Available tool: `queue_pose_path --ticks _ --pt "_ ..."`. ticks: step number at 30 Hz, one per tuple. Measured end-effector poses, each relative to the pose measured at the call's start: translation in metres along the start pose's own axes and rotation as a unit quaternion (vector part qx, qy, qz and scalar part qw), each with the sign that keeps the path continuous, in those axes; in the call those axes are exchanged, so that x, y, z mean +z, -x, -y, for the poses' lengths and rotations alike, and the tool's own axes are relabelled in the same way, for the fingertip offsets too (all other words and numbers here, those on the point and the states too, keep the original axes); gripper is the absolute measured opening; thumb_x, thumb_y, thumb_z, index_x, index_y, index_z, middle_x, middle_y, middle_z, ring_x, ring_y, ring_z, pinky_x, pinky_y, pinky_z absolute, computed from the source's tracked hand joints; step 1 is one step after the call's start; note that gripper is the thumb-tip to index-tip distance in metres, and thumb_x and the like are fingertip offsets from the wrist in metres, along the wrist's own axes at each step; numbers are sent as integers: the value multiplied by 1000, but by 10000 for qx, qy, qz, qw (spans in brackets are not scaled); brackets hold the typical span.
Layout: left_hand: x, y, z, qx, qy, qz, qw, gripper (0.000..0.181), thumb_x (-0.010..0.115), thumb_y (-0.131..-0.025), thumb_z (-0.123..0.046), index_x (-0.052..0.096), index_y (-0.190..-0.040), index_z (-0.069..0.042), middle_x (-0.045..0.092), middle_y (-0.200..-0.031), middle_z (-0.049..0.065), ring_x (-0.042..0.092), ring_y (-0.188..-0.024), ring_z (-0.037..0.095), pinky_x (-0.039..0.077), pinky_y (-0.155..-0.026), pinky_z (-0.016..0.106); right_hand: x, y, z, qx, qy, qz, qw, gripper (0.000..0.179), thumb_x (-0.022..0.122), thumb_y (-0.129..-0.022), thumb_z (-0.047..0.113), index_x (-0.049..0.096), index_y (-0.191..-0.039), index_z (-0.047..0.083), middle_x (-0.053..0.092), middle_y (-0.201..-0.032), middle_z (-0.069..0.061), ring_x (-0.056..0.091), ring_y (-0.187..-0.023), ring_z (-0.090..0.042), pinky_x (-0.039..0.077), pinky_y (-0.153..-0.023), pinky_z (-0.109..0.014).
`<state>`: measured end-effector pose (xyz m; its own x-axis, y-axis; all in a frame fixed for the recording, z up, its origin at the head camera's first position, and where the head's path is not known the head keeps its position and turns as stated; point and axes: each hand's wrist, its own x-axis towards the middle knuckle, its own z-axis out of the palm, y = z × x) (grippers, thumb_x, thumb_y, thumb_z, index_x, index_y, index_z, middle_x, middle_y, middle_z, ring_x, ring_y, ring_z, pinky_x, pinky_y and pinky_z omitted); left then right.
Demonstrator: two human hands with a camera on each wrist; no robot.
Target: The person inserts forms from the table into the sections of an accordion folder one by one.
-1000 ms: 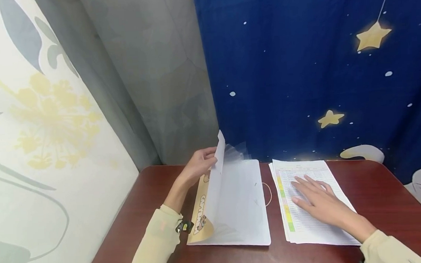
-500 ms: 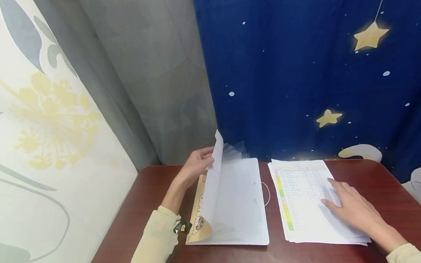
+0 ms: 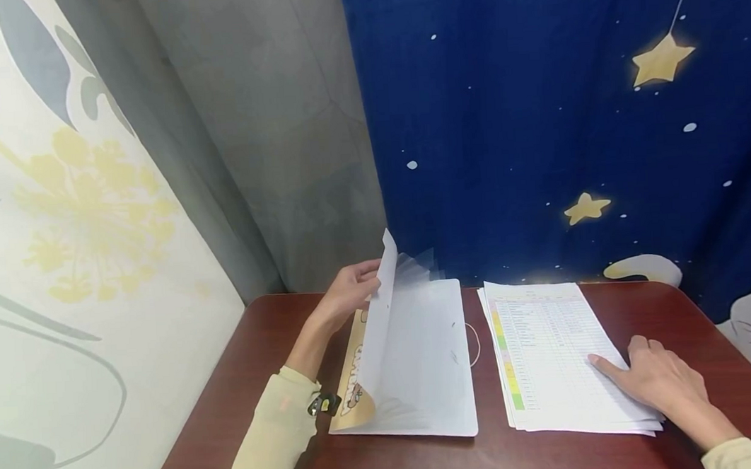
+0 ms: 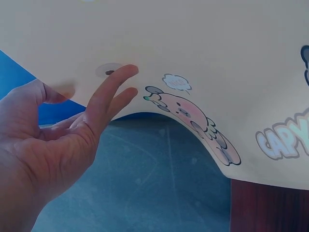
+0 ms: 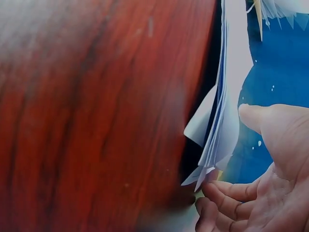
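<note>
A folder [image 3: 433, 359] lies on the table, its cover [image 3: 382, 312] raised. My left hand [image 3: 347, 293] holds the raised cover by its far free edge. In the left wrist view two fingers [image 4: 113, 89] lie along the printed outer face, the thumb at the edge. To the right lies a stack of printed sheets [image 3: 554, 367] with coloured bands down its left side. My right hand [image 3: 670, 378] is at the stack's right edge, thumb over the top sheet. In the right wrist view the fingers [image 5: 227, 203] are curled beside slightly fanned corners; no firm grip shows.
Clear plastic sleeves [image 3: 418, 264] stick up inside the folder. An elastic loop [image 3: 475, 346] extends from its right side. The dark red table [image 3: 496, 462] ends at a blue star-printed curtain [image 3: 503, 114] and a grey one. A pale wall [image 3: 97, 277] stands at left.
My right hand has slid off the middle of the printed sheets to their right edge, its fingers bending. The left hand and the raised cover have hardly moved.
</note>
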<state>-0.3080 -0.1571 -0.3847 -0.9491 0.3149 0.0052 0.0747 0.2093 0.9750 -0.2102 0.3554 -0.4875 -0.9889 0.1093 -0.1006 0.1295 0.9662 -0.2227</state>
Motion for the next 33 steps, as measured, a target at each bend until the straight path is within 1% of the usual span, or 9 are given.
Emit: queue_pose_path --ticks 6,9,13,18,21,25,29,33 --pt "-1 1 1 3 72 20 10000 61 53 -99 -11 44 -159 -5 60 -153 19 68 -126 36 64 -85 38 -1 -1 -1 -29 -130 99 9999 96 67 -87 75 55 -110 -18 60 -86 -22 53 -72 -29 44 -61 -41" --pt "-1 2 1 11 92 34 10000 61 53 -99 -11 44 -160 -5 59 -153 20 68 -127 38 64 -84 36 -2 -1 -1 -47 -176 163 9997 92 69 -87 72 56 -108 -16 59 -83 -18 53 -71 -27 43 -61 -40" --pt "-1 1 1 43 104 61 9999 61 53 -99 -11 44 -159 -5 59 -154 21 68 -126 40 64 -83 36 -1 -1 -2 -51 -189 207 9996 87 72 -87 68 56 -107 -15 59 -82 -17 53 -70 -27 42 -61 -40" --pt "0 0 1 29 77 30 10000 61 53 -99 -11 45 -159 -5 61 -153 18 69 -124 36 64 -83 35 0 -2 -4 -47 -206 230 9995 83 73 -88 65 57 -106 -14 60 -80 -15 53 -69 -26 42 -60 -39" --pt "1 0 2 19 73 19 10000 61 53 -99 -11 45 -159 -5 61 -152 18 70 -123 34 64 -82 34 1 -3 -5 -15 -238 294 9993 86 73 -87 66 57 -107 -15 61 -81 -16 54 -69 -26 42 -60 -39" --pt "1 -1 3 8 91 31 10000 61 54 -99 -11 44 -159 -5 60 -153 18 70 -123 33 63 -82 33 2 -3 -7 51 -283 425 9987 93 72 -87 69 55 -112 -19 63 -85 -21 55 -69 -27 44 -61 -39" --pt "1 -2 3 17 153 56 9999 61 53 -100 -11 43 -160 -5 59 -154 19 67 -128 38 63 -83 33 2 -4 -8 86 -326 464 9984 97 73 -86 70 53 -115 -21 63 -87 -24 56 -70 -28 45 -61 -39" --pt "1 -2 2 13 198 66 9998 61 53 -100 -11 44 -159 -4 59 -154 19 64 -132 42 63 -83 33 2 -5 -8 79 -370 406 9985 96 74 -85 69 53 -115 -20 61 -84 -21 55 -68 -27 43 -60 -38"
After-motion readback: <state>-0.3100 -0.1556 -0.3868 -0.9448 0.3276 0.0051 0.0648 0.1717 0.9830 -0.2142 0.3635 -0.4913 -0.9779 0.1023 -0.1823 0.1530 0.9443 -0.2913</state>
